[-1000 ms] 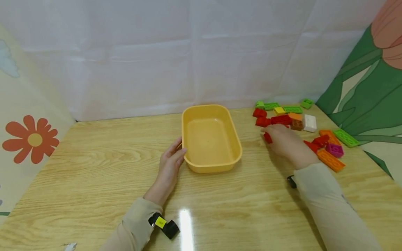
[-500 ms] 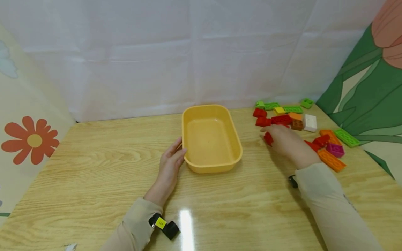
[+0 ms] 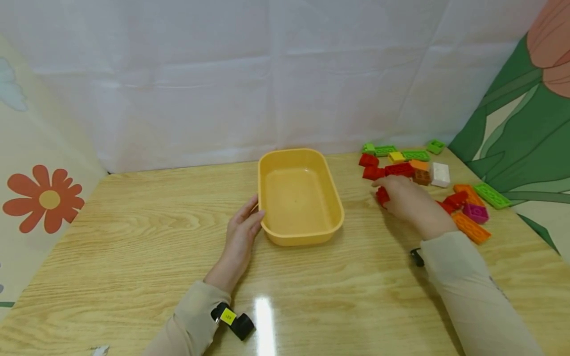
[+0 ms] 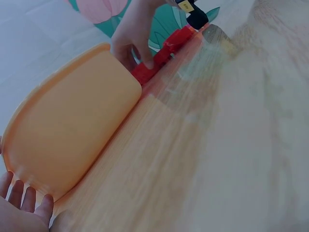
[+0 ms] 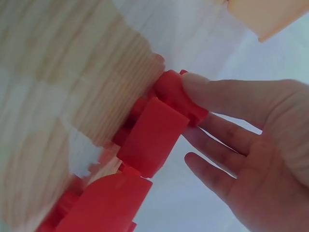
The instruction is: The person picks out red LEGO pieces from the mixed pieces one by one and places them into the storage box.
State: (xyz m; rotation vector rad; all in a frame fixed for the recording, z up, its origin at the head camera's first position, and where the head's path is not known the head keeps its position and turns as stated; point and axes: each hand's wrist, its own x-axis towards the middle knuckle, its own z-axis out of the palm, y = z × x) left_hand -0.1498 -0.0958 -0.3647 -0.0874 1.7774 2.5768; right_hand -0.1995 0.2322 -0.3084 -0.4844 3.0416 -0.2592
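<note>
Right hand [image 3: 407,202] has edged slightly rightward; mid-frame, a yellow rounded-rectangular plastic tray [image 3: 299,203] shows its floor, slightly spread fingers of the left hand [image 3: 240,235] against its left side; right of centre, right thumb and fingers pinch a red plastic brick [image 3: 382,197]

Both arms [image 3: 474,291] stretch forward; the left hand [image 3: 239,236] has its fingers [image 4: 29,199] extended, while the right hand [image 3: 408,201] pinches with its thumb [image 5: 217,94].
</note>
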